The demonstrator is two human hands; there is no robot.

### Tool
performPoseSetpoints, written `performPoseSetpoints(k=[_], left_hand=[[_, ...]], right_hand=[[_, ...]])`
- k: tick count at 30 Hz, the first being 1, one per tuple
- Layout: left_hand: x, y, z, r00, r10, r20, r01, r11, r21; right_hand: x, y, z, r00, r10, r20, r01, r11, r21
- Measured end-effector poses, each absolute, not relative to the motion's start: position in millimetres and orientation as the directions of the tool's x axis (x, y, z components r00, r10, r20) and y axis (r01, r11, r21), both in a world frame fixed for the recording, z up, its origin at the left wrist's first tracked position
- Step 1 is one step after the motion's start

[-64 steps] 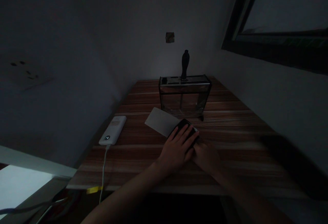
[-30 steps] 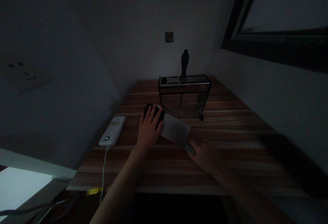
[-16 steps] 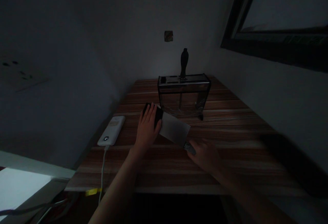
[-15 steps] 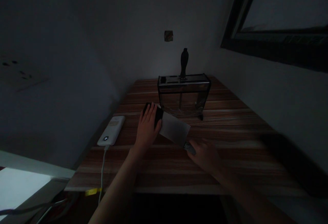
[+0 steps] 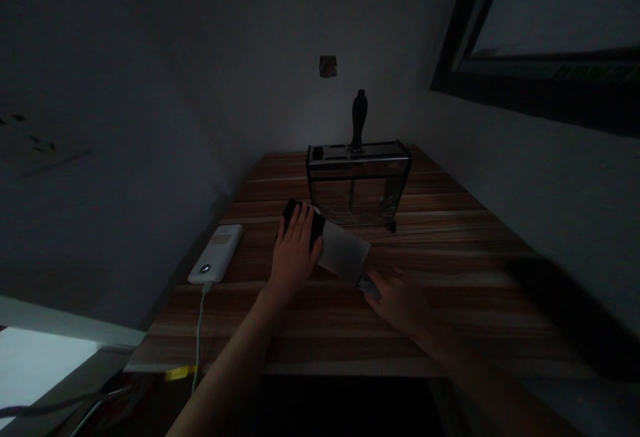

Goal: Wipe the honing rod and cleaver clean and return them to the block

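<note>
A cleaver (image 5: 344, 250) lies slantwise over the wooden table, its wide grey blade pointing up and left. My right hand (image 5: 400, 300) is closed round its handle at the lower right. My left hand (image 5: 294, 250) presses a flat black pad (image 5: 317, 227) on the far end of the blade, fingers over it and thumb along its near edge. That end of the blade is hidden under the pad. It is too dark to tell the pad's material. Just beyond stands a clear-sided knife block (image 5: 357, 173) with a dark-handled tool (image 5: 359, 117) upright in it.
A white power bank (image 5: 217, 253) with a cable (image 5: 200, 330) rests on the left of the wooden table (image 5: 320, 343). A dark, blurred long object (image 5: 565, 310) is at the right edge. Walls (image 5: 240, 57) enclose the table at the back and sides.
My left hand and the black pad have slid slightly to the right along the blade, covering more of it. My right hand keeps its grip on the handle, almost unmoved.
</note>
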State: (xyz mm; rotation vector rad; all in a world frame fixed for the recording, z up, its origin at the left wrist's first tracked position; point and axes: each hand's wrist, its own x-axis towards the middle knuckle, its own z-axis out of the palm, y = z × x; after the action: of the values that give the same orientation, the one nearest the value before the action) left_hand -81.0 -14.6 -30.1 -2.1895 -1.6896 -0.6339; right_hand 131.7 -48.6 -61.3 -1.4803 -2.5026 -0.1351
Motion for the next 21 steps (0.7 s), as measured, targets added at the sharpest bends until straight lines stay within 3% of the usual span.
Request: performPoseSetpoints(k=[21], left_hand=[[-35, -38, -41, 0.387, 0.826, 0.411, 0.889, -0.453, 0.072]], right_hand=[[129, -49, -60, -0.457, 0.854, 0.247, 0.878, 0.478, -0.029]])
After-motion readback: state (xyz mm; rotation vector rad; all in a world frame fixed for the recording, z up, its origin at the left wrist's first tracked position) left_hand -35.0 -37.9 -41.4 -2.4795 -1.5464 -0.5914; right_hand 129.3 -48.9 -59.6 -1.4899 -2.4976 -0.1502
